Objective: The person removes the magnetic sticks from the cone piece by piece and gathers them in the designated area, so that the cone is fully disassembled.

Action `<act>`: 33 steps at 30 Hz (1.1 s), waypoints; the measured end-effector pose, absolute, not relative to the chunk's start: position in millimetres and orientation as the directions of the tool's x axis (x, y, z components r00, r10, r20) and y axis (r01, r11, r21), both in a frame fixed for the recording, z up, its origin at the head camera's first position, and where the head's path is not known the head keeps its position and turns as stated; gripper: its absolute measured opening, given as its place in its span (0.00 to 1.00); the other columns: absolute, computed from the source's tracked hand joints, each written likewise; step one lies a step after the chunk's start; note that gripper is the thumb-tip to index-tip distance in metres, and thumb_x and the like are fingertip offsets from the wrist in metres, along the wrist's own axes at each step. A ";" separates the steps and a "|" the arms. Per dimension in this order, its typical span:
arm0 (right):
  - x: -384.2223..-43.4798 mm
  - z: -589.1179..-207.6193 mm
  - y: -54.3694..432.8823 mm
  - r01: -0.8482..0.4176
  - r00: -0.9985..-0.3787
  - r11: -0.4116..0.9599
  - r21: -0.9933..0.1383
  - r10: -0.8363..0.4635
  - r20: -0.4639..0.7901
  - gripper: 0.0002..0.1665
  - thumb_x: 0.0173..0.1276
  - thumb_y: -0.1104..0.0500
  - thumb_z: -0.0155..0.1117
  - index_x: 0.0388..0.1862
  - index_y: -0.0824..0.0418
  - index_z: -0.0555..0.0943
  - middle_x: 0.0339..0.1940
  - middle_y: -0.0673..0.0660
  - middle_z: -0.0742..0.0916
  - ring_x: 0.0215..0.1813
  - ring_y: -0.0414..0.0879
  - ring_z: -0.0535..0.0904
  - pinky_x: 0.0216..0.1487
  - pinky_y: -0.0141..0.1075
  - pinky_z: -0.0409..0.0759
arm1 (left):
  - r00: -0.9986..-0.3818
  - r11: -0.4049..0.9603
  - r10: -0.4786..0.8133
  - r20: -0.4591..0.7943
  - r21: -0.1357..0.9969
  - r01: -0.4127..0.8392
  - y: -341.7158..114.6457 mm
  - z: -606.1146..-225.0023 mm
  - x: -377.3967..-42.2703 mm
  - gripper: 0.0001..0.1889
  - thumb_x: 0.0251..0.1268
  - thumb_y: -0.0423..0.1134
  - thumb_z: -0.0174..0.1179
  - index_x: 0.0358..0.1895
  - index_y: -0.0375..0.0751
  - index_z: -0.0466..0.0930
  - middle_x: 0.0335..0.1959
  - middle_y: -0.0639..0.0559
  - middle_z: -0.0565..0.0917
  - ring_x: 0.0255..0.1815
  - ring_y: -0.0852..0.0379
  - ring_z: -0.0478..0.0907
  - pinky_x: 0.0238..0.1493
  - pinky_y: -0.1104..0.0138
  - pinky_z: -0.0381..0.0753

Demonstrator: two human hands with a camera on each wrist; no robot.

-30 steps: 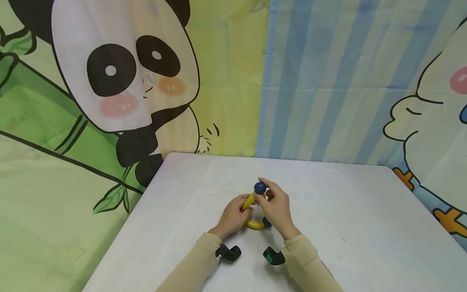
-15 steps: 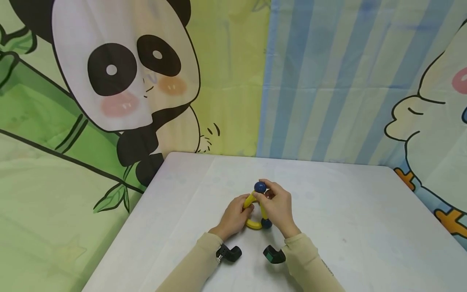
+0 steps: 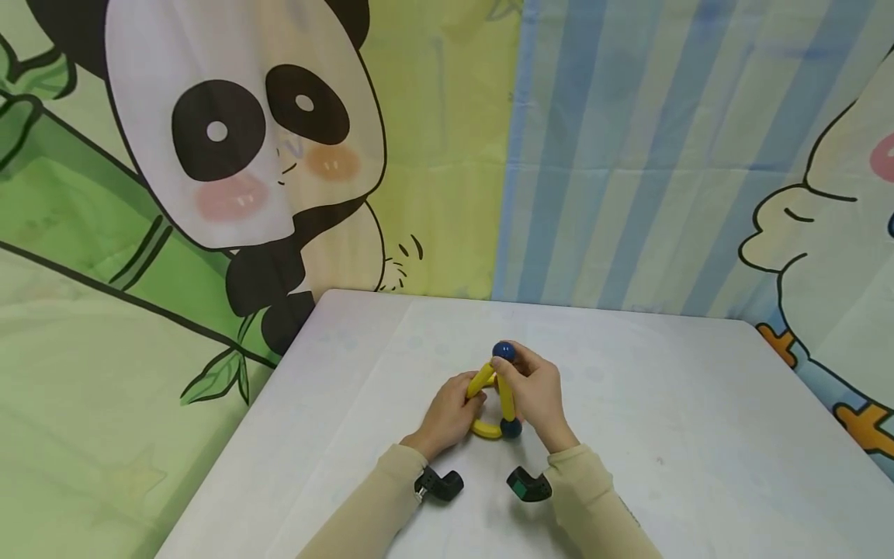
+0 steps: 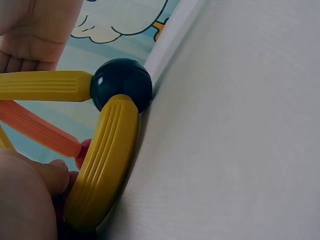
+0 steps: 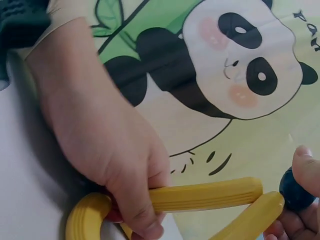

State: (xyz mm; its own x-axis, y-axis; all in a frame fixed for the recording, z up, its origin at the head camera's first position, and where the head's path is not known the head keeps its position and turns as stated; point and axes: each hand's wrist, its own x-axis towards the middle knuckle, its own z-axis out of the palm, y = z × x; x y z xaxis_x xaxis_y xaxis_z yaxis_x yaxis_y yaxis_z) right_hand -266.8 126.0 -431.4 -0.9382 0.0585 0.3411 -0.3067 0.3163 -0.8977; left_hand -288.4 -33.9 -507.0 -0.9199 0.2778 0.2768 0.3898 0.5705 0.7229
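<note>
A frame of yellow magnetic building rods and balls stands between my hands. My left hand [image 3: 450, 411] grips it at its left side, around a slanting yellow rod [image 5: 205, 196]. My right hand [image 3: 538, 392] pinches an upper blue ball [image 3: 504, 352], seen at the right edge of the right wrist view. An upright yellow rod [image 3: 506, 400] runs down to a lower blue ball [image 3: 511, 428], which joins a curved yellow rod [image 4: 105, 165] near the table. An orange rod [image 4: 40, 130] and a red ball [image 4: 84, 154] show in the left wrist view. My left fingers partly hide the near joints.
The white table [image 3: 663, 419] extends around both hands to its back edge. Behind it hangs a printed cloth [image 3: 440, 155] with a panda and stripes. Black wrist devices [image 3: 440, 485] sit at both cuffs.
The upper blue ball and my right fingers have shifted slightly up and to the right. More of the upright yellow rod shows. My left hand keeps its hold almost unmoved.
</note>
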 end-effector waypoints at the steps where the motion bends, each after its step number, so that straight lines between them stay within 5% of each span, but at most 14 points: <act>1: -266.9 -430.4 126.6 -0.287 -0.945 0.297 -0.911 0.066 0.319 0.27 0.65 0.48 0.68 0.60 0.58 0.80 0.38 0.57 0.87 0.38 0.46 0.80 0.37 0.31 0.78 | -0.920 0.569 0.275 0.279 0.725 0.389 -33.9 -506.8 -288.8 0.19 0.72 0.40 0.54 0.62 0.39 0.76 0.58 0.50 0.79 0.60 0.51 0.75 0.63 0.54 0.70; 5: -269.4 -428.1 129.2 -0.246 -0.955 0.278 -0.929 0.096 0.281 0.28 0.67 0.45 0.65 0.61 0.58 0.79 0.42 0.58 0.87 0.39 0.46 0.79 0.40 0.31 0.76 | -0.924 0.574 0.257 0.282 0.725 0.381 -34.0 -506.1 -290.1 0.18 0.71 0.41 0.55 0.61 0.39 0.77 0.58 0.50 0.80 0.60 0.51 0.75 0.63 0.54 0.71; 13: -286.9 -448.7 152.5 -0.138 -0.950 0.395 -0.908 0.206 0.234 0.25 0.68 0.51 0.66 0.62 0.56 0.78 0.52 0.57 0.82 0.39 0.47 0.74 0.31 0.30 0.71 | -0.930 0.591 0.206 0.303 0.719 0.365 -34.4 -507.9 -292.3 0.14 0.70 0.40 0.57 0.54 0.41 0.81 0.55 0.52 0.81 0.59 0.52 0.75 0.63 0.55 0.71; 19: -299.5 -472.2 176.4 -0.035 -0.966 0.390 -0.920 0.222 0.131 0.29 0.67 0.55 0.67 0.65 0.60 0.73 0.55 0.62 0.80 0.44 0.48 0.76 0.33 0.27 0.74 | -0.920 0.618 0.168 0.355 0.689 0.379 -33.7 -507.7 -292.8 0.04 0.68 0.37 0.59 0.38 0.42 0.81 0.48 0.51 0.84 0.53 0.52 0.77 0.58 0.57 0.73; 23: -309.8 -483.3 186.6 0.006 -0.968 0.359 -0.933 0.237 0.085 0.28 0.66 0.56 0.68 0.63 0.61 0.73 0.55 0.61 0.80 0.44 0.47 0.76 0.34 0.27 0.77 | -0.914 0.648 0.143 0.380 0.662 0.377 -33.3 -507.8 -293.7 0.06 0.68 0.37 0.59 0.31 0.44 0.77 0.42 0.52 0.84 0.49 0.54 0.77 0.56 0.58 0.73; 33: -337.6 -491.1 193.7 -0.015 -0.959 0.488 -0.873 0.239 0.150 0.25 0.65 0.54 0.69 0.59 0.61 0.78 0.55 0.60 0.83 0.45 0.48 0.78 0.36 0.30 0.77 | -0.922 0.686 0.090 0.377 0.648 0.332 -36.7 -508.6 -290.5 0.05 0.67 0.37 0.60 0.32 0.45 0.76 0.38 0.53 0.81 0.47 0.54 0.76 0.54 0.58 0.74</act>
